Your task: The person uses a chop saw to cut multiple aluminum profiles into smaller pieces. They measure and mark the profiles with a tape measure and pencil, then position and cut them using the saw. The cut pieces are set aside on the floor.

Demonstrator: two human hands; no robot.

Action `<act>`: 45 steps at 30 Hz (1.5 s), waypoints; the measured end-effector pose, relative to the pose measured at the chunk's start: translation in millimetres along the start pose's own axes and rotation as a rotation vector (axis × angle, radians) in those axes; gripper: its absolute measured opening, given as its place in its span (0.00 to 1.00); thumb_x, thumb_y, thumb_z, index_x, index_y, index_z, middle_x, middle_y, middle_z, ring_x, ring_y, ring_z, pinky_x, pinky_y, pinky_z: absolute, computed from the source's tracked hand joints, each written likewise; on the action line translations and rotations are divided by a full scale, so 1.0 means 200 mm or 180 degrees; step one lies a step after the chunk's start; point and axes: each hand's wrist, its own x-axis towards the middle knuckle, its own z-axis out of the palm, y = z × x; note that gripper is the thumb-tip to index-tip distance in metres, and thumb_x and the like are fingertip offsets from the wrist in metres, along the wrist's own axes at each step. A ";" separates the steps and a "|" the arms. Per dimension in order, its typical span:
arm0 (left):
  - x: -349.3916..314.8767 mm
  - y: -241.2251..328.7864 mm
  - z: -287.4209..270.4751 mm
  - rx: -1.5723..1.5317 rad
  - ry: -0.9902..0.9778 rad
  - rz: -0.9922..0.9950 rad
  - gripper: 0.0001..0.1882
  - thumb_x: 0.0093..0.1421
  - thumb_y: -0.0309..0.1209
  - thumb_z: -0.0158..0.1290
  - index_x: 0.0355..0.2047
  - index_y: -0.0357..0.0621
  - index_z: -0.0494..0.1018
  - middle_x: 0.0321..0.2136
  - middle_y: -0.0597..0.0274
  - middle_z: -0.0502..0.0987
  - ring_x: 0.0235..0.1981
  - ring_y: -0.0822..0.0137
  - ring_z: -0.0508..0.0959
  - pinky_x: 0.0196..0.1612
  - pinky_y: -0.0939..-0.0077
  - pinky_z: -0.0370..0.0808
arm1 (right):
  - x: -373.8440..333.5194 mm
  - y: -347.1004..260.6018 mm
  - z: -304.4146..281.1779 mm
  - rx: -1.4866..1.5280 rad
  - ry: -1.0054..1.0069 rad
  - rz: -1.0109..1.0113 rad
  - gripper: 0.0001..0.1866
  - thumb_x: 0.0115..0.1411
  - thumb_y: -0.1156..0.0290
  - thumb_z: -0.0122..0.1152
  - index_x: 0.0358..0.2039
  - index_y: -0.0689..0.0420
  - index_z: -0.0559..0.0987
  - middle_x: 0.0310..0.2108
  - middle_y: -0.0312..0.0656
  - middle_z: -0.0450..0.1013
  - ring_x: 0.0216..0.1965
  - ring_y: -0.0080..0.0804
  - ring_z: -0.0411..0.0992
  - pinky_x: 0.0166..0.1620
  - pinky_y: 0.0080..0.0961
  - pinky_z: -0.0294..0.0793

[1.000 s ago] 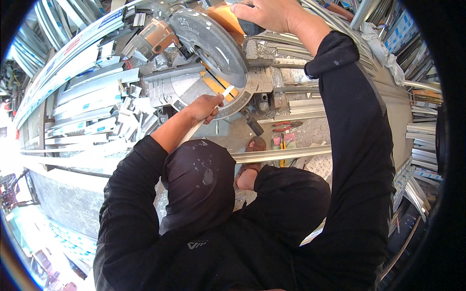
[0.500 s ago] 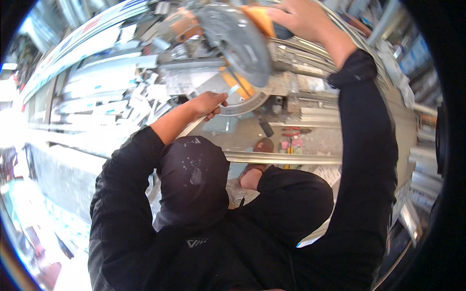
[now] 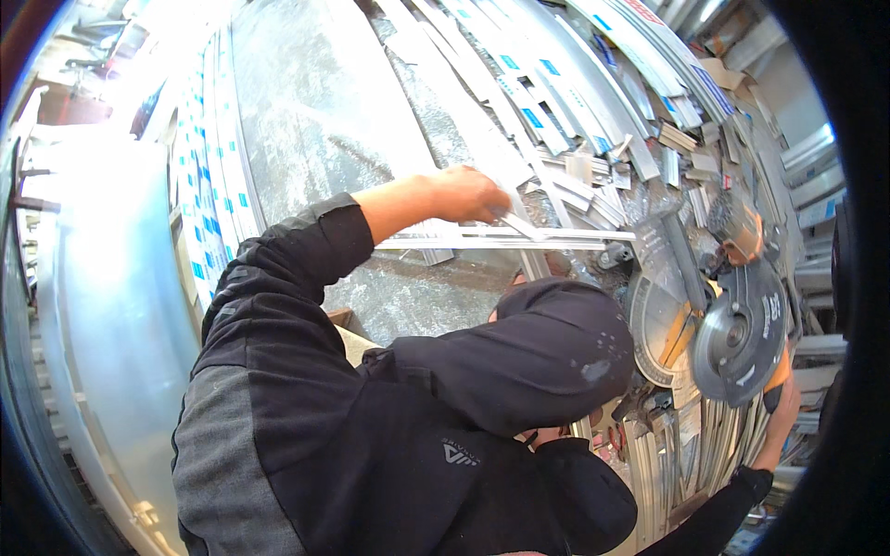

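My left hand [image 3: 468,195] is closed on a short, thin white strip [image 3: 521,226] and hangs over the scrap to the left of the saw. Just below that strip, a long white profile [image 3: 575,243] stretches toward the saw. At the right, my right hand [image 3: 786,410] wraps round the orange handle [image 3: 779,372] of a mitre saw; part of its grip is hidden. The saw's round blade and dark guard [image 3: 737,335] stand beside the round base [image 3: 646,324], which has an orange insert [image 3: 680,335].
Short metal offcuts [image 3: 593,190] lie heaped left of the saw. Long profiles [image 3: 547,74] with blue labels run toward the back, beside a grey sheet [image 3: 315,102]. More thin strips [image 3: 663,463] lie bundled near the saw's front. My bent knee [image 3: 575,352] is close by.
The view has swung left, so the saw now sits at the right. My left hand has moved away from the saw base with the strip. My right hand stays on the handle.
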 end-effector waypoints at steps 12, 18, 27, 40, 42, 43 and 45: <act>-0.54 -1.13 0.62 0.0982 0.0230 -0.1514 0.16 0.56 0.24 0.56 0.46 0.48 0.81 0.48 0.55 0.79 0.54 0.53 0.76 0.55 0.60 0.75 | -0.01 0.18 -0.11 -0.0742 -0.0354 0.0026 0.21 0.66 0.72 0.54 0.58 0.64 0.73 0.49 0.57 0.76 0.48 0.57 0.74 0.52 0.44 0.71; 0.01 -0.48 0.62 -0.1222 0.1194 -0.0718 0.18 0.64 0.37 0.55 0.51 0.43 0.78 0.49 0.51 0.79 0.51 0.49 0.79 0.55 0.60 0.75 | -0.03 -0.09 -0.07 0.0049 0.0010 0.0392 0.26 0.71 0.58 0.47 0.46 0.72 0.78 0.42 0.55 0.80 0.44 0.43 0.75 0.52 0.36 0.69; 0.36 -0.22 0.65 -0.1314 -0.0058 -0.0168 0.22 0.65 0.44 0.55 0.49 0.38 0.79 0.47 0.44 0.81 0.50 0.47 0.80 0.54 0.58 0.74 | -0.05 -0.36 -0.03 -0.0014 0.0087 0.0141 0.26 0.70 0.57 0.48 0.45 0.73 0.77 0.36 0.52 0.79 0.40 0.36 0.74 0.50 0.32 0.69; 0.28 -0.14 0.65 -0.1356 0.1139 -0.0405 0.20 0.64 0.37 0.59 0.54 0.42 0.74 0.42 0.43 0.81 0.44 0.46 0.81 0.46 0.60 0.77 | -0.05 -0.54 -0.02 -0.0103 0.0161 0.0054 0.28 0.69 0.49 0.46 0.48 0.63 0.80 0.37 0.62 0.76 0.42 0.57 0.74 0.47 0.37 0.69; 0.33 -0.07 0.54 -0.1243 0.1123 -0.0372 0.20 0.64 0.37 0.59 0.54 0.44 0.75 0.42 0.45 0.81 0.43 0.50 0.81 0.46 0.62 0.77 | -0.04 -0.56 -0.02 -0.0493 0.0448 -0.0062 0.29 0.68 0.48 0.47 0.40 0.67 0.79 0.32 0.61 0.75 0.38 0.56 0.75 0.44 0.39 0.69; 0.36 -0.02 0.47 -0.0910 0.0985 -0.0287 0.20 0.65 0.41 0.58 0.53 0.45 0.76 0.41 0.49 0.82 0.42 0.52 0.82 0.46 0.62 0.77 | -0.02 -0.57 -0.07 -0.0411 -0.0170 0.0232 0.31 0.66 0.46 0.47 0.41 0.67 0.79 0.33 0.60 0.76 0.39 0.53 0.75 0.44 0.39 0.69; 0.50 0.07 0.33 -0.0416 0.0718 -0.0117 0.21 0.66 0.46 0.55 0.52 0.47 0.77 0.41 0.51 0.82 0.42 0.51 0.82 0.46 0.60 0.76 | -0.02 -0.60 -0.05 -0.0388 -0.0038 0.0205 0.32 0.65 0.44 0.47 0.43 0.66 0.80 0.36 0.59 0.77 0.40 0.52 0.76 0.46 0.38 0.70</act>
